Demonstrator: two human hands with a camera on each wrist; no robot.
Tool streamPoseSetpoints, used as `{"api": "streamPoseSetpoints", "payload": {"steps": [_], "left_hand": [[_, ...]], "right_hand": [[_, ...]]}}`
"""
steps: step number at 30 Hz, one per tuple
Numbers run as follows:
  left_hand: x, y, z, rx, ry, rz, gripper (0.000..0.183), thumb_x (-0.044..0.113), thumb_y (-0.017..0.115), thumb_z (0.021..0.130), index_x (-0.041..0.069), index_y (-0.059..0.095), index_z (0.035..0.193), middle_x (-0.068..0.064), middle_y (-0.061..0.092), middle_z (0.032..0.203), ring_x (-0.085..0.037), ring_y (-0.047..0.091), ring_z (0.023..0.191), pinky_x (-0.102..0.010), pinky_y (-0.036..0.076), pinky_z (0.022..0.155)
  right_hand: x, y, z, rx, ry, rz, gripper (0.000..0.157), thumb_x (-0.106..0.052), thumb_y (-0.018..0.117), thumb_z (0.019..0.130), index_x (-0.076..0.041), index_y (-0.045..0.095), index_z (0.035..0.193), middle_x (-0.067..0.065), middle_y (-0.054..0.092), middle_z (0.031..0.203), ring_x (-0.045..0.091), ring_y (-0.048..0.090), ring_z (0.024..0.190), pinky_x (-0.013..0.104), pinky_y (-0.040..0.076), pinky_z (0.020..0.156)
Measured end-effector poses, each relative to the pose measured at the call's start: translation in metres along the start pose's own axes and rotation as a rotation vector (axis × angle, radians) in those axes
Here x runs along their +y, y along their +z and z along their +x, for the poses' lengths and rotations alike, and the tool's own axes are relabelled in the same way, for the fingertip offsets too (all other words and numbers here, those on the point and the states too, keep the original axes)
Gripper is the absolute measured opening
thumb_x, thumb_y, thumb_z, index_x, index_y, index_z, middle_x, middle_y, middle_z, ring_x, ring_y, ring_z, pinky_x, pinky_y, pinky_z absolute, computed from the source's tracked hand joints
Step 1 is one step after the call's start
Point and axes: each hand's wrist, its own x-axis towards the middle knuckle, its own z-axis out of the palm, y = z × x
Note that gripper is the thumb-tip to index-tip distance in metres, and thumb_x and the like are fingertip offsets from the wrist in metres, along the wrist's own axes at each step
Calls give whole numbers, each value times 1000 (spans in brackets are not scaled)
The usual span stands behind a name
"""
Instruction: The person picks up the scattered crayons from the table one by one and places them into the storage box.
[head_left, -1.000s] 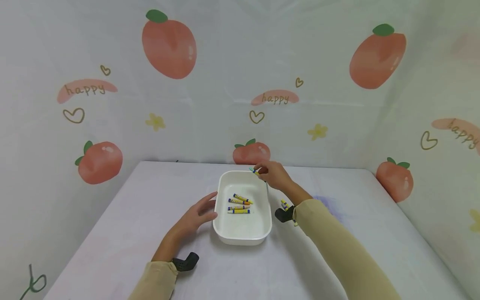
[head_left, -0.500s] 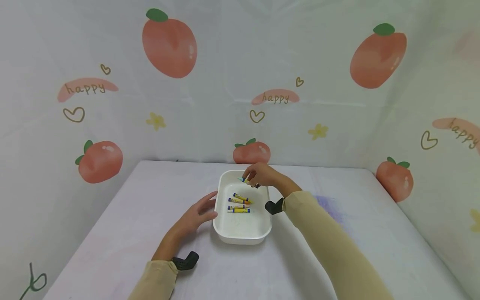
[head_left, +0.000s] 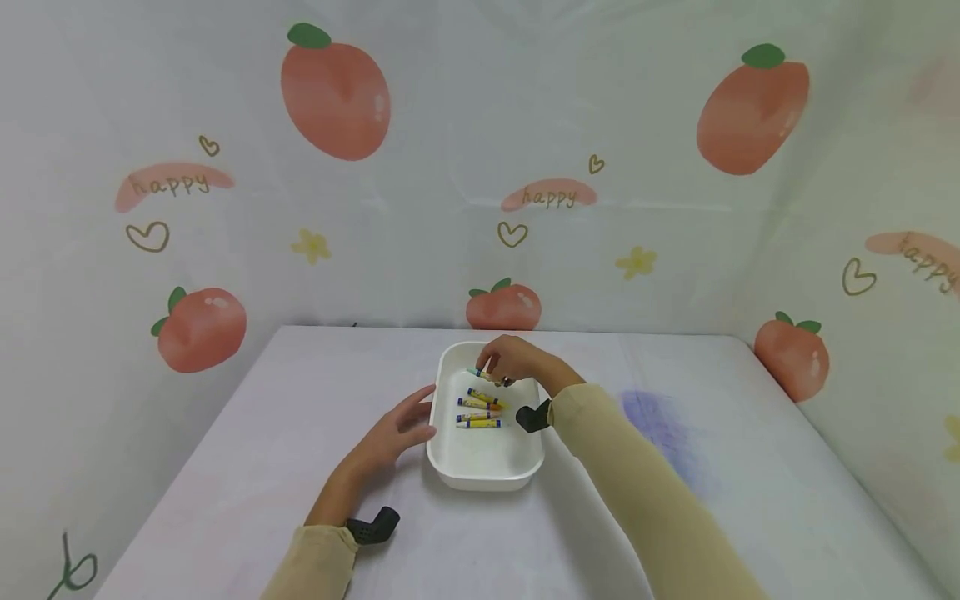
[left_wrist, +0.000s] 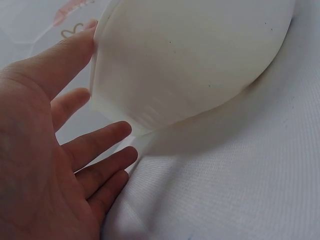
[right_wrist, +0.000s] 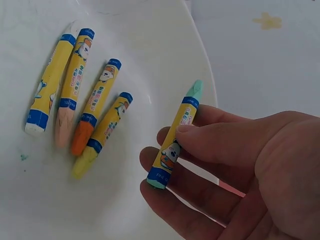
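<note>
My right hand (head_left: pixel 512 357) pinches a mint-green oil pastel (right_wrist: pixel 173 137) between thumb and fingers, over the far part of a white plastic tray (head_left: pixel 487 467). Inside the tray lie several more pastels in yellow wrappers: a white one (right_wrist: pixel 49 82), a peach one (right_wrist: pixel 74 87), an orange one (right_wrist: pixel 97 107) and a yellow one (right_wrist: pixel 104 135), roughly side by side. My left hand (head_left: pixel 393 429) is at the tray's left side, fingers spread and loosely bent. In the left wrist view, its thumb or a finger touches the tray's outer wall (left_wrist: pixel 190 60).
A white cloth (head_left: pixel 360 367) covers the table, with a purple smudge (head_left: pixel 660 425) on the right. Behind rises a white backdrop (head_left: pixel 450 125) printed with fruit and lettering. My right sleeve (head_left: pixel 637 483) hides part of the table beside the tray.
My right hand has carried the green pastel from the tray's far right corner leftward and lower, over the tray. Pastels seen earlier on the table to the right are now hidden. The left hand stays put.
</note>
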Motion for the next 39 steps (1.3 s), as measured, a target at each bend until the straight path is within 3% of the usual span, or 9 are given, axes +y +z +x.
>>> {"api": "streamPoseSetpoints", "payload": {"steps": [9,18,20,24,27,31,39], "left_hand": [[-4,2,-1,5,4,-3,68,31,65,93,25,32,153,-13,48,144,-34,40,136,-63,26,107],[-1,0,0,-8,17,-5,68,30,64,94,23,31,153,-15,46,145,-34,39,136,-62,25,108],[10,0,-4,-13,18,-2,67,26,63,95,19,30,153,-17,46,145,-36,39,136,-62,25,108],[13,0,-5,0,10,5,67,21,62,95,15,30,153,-20,46,144,-37,39,135,-62,24,108],[3,0,-1,10,5,11,67,24,63,95,19,31,153,-17,47,144,-36,40,135,-62,24,109],[0,0,-1,7,11,8,67,28,64,94,23,32,153,-15,47,145,-34,40,135,-62,25,108],[1,1,-1,10,2,4,68,29,65,93,26,32,153,-13,47,145,-33,39,136,-61,26,108]], "right_hand": [[-2,7,5,11,52,-12,21,4,67,87,-7,70,104,6,65,93,20,64,75,29,56,67],[6,1,3,-7,13,-15,28,1,66,89,-4,67,116,6,65,96,23,64,85,29,55,70],[7,-1,1,2,2,2,28,-1,66,89,-3,66,117,5,65,94,25,65,84,29,55,70],[8,-6,-5,30,-13,47,29,-3,65,91,-2,64,120,6,66,97,27,65,88,37,56,77],[9,-11,-8,47,-36,83,28,-6,63,93,-1,63,121,10,67,100,30,65,91,42,55,80],[14,-17,-12,57,-73,142,29,-9,62,93,2,62,121,16,68,103,31,66,89,36,56,74],[20,-30,-21,96,-58,254,34,-12,62,93,3,59,123,10,67,100,26,66,87,35,56,75]]}}
